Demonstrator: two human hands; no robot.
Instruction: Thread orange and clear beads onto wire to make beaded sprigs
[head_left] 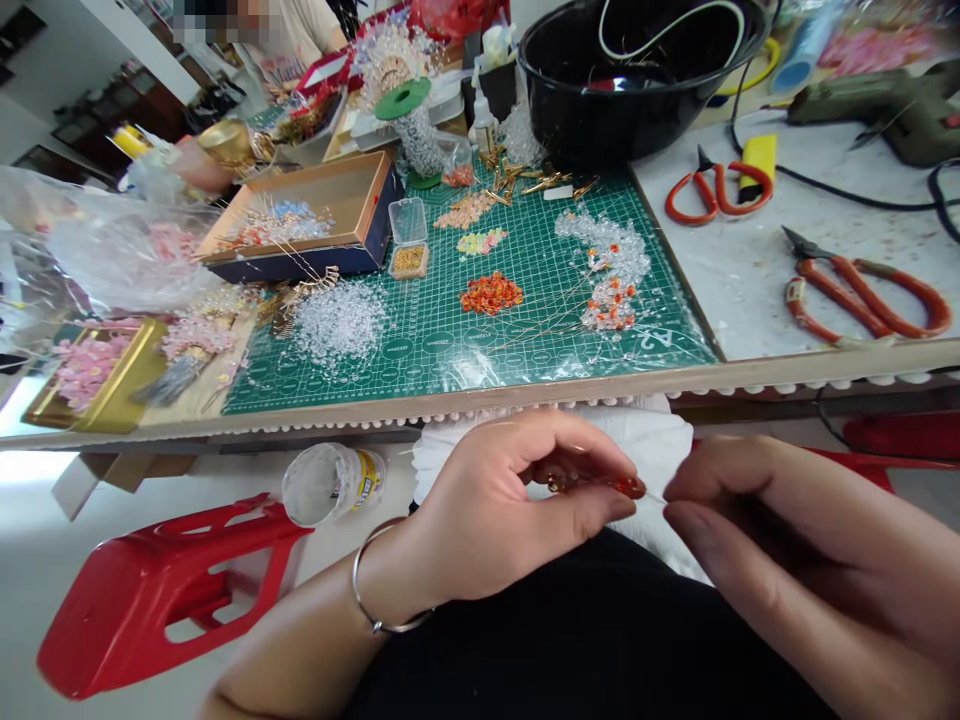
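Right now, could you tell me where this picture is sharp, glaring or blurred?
Head view: the green mat and the orange beads in the left hand are sharp; the plastic bag at left glares; the green tool at top right is smeared; the right hand looms stretched at the edge.

You get bright, even light over the green cutting mat (450,350); glare whitens the floor (45,560) left of it, and the far right of it blurs and bows.
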